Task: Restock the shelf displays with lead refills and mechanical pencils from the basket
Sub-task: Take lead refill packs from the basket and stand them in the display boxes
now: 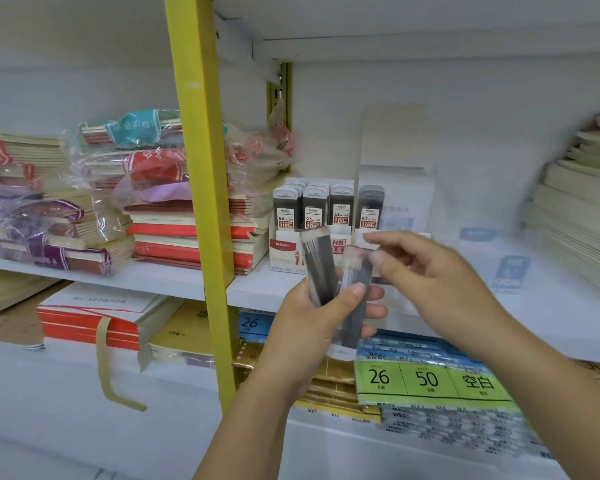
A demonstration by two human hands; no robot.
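Slim dark-grey lead refill cases [321, 268] with clear plastic caps stand fanned upright in the left hand [312, 327], whose fingers and thumb curl round their lower halves. The right hand [430, 282] pinches the top of the rightmost case [355, 306]; the contact is blurred. Just behind, a white-and-red cardboard display box [284, 251] of refills sits on the white shelf [174, 282].

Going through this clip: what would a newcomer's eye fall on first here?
The two hands at centre draw the eye: the left hand grips a few dark refill cases, and the right hand pinches the top of one. Just behind them, a display box on the shelf holds rows of similar cases. A yellow post runs upright to its left, with wrapped notebooks stacked beyond.
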